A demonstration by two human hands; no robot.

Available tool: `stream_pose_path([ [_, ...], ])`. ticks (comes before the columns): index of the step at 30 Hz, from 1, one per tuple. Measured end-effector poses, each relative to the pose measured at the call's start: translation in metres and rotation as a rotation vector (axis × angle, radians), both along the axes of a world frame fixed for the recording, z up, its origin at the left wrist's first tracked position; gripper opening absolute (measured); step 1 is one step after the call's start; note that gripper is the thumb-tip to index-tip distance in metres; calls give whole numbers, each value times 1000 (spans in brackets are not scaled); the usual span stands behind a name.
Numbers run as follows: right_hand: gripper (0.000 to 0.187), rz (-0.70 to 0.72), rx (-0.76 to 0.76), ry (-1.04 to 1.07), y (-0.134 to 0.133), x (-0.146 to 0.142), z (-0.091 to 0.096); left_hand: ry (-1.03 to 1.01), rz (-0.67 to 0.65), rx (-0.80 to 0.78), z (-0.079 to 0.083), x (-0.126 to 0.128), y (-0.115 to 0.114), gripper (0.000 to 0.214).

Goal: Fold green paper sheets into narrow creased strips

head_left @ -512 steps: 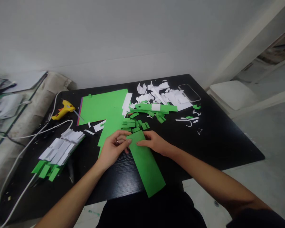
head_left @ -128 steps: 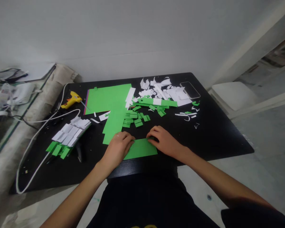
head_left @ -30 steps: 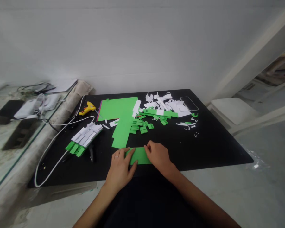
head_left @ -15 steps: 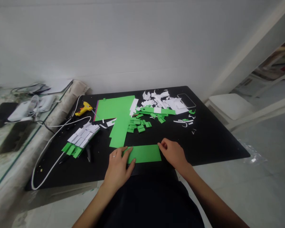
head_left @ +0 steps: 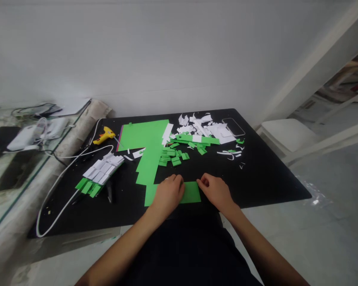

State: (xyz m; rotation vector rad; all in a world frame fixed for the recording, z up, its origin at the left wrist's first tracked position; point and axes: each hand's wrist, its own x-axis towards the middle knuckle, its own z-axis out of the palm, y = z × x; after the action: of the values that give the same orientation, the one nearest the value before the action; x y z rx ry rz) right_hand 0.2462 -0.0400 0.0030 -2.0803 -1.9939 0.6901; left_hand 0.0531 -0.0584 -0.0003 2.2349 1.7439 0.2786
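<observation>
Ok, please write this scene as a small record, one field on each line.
Surface: black table
Left hand: over the middle of a green paper strip
Right hand: at the strip's right end, grip unclear
Beyond the strip: folded green pieces
Left side: yellow glue gun, white-and-green folded stack
Far right: white paper scraps

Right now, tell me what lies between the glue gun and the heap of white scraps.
In the head view: a large green sheet, then a white strip.
</observation>
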Motion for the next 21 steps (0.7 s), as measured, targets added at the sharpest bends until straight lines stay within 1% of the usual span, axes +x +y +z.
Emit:
stream_pose_path([
  [2, 24, -2, -6, -6, 0, 0, 1, 11, 10, -37, 3, 16, 8, 12],
  [4, 24, 1, -8, -6, 0, -1, 1, 27, 33, -70, 4, 26, 13, 12],
  [6, 24, 1, -7, -10, -1, -1, 2, 42, 59, -98, 3, 30, 17, 14],
  [8, 24, 3, -12, -14, -2, -2, 3, 53, 79, -118, 2, 29, 19, 15],
  [14, 24, 16, -9, -4, -1, -2, 1, 77, 122, -162, 6, 8, 19, 17],
  [21, 26, 18, -28, 10, -1, -1, 1, 79, 187, -191, 8, -29, 13, 16],
])
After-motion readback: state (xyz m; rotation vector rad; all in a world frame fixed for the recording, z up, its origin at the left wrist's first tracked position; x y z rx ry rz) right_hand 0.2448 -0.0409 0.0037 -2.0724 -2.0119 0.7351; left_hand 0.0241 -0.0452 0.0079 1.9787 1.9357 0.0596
